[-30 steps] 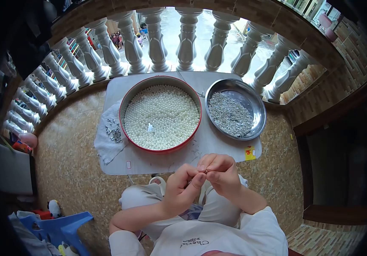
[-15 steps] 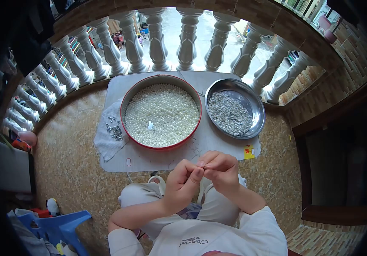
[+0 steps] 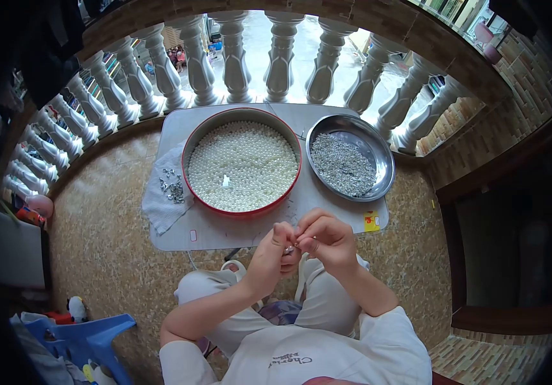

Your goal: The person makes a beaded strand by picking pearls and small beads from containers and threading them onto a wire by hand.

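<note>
My left hand and my right hand meet above my lap, just off the near edge of the table. Both are closed, with thumbs and fingertips pinched around something small; a silvery bit shows at the left fingers, too small to name. Beyond them, a round red-rimmed tin holds many white pearl-like beads. To its right stands a steel bowl with small silvery pieces. Left of the tin, a few metal pieces lie on a white cloth.
A yellow-and-red sticker is on the table's right corner. White balusters stand behind the table. A blue plastic stool is on the floor at lower left. My knees are below my hands.
My left thumb has lifted and its fingers have shifted, showing a silvery bit. Both hands have risen slightly in view; the table has also shifted up a little.
</note>
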The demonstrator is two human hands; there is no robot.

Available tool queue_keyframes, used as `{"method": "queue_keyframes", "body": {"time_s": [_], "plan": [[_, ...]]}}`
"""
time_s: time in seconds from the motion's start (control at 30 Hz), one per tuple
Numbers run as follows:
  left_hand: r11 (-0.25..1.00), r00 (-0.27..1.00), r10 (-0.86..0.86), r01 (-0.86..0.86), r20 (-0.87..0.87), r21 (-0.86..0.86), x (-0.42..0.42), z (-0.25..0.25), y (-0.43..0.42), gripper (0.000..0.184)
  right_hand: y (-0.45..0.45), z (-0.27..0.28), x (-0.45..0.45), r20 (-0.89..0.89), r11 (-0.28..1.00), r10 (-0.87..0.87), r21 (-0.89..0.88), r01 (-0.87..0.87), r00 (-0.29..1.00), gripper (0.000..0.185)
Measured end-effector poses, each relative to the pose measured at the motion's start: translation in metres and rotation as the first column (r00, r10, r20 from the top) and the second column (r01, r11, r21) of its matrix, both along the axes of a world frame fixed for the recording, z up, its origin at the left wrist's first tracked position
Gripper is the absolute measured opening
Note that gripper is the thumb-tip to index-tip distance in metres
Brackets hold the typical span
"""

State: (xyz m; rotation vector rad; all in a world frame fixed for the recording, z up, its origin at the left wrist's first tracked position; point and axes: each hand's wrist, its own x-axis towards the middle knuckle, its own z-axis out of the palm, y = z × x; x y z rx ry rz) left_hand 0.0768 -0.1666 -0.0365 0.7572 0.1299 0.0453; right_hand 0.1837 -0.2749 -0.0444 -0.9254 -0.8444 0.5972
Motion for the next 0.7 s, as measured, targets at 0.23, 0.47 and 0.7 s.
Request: {"method": "queue_keyframes", "body": {"time_s": [0.23, 0.47, 0.7], "plan": [[1.0, 0.998, 0.02, -0.019, -0.052, 0.021, 0.004, 0.002, 0.005, 0.019, 0.017, 0.008, 0.031, 0.241, 0.977, 0.024, -0.211, 0.028, 0.97, 0.008], [0.999, 0.994, 0.039, -0.038, -0.1, 0.003, 0.01, -0.014, 0.024, 0.013, 0.104, 0.004, 0.098, 0.781, 0.799, 0.153, -0.459, 0.389, 0.606, 0.006], [0.973, 0.997, -0.067, 0.056, -0.042, -0.225, 0.006, -0.008, 0.032, 0.012, 0.138, -0.019, 0.09, 0.832, 0.739, 0.472, -0.554, 0.384, 0.292, 0.008]]}}
